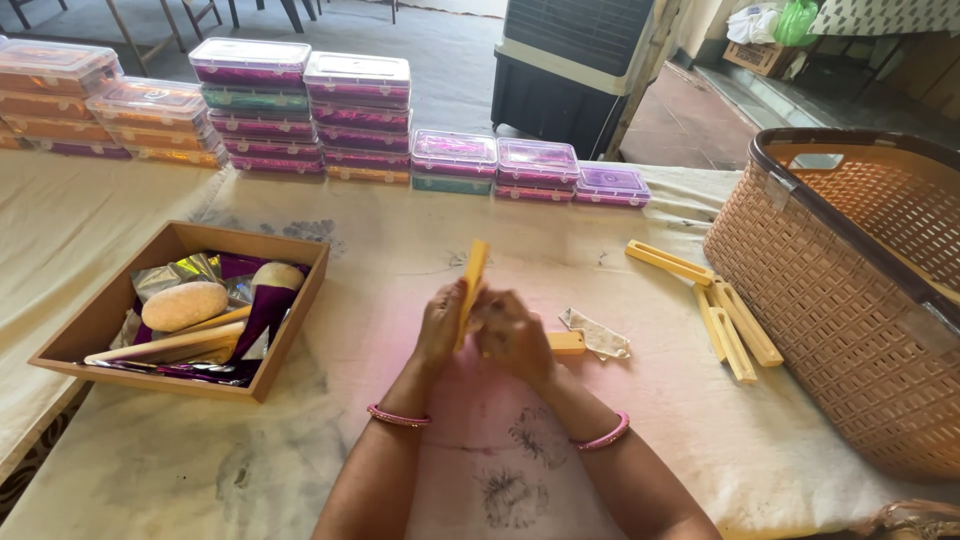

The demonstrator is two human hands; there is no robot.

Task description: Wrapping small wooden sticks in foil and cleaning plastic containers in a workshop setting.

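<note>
Above the cloth-covered table, left hand and right hand each grip closed on one upright yellow strip.

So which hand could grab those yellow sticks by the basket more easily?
Probably the right hand. It sits on the side of the loose yellow sticks beside the woven basket. The left hand is farther away and holds an upright yellow stick.
</note>
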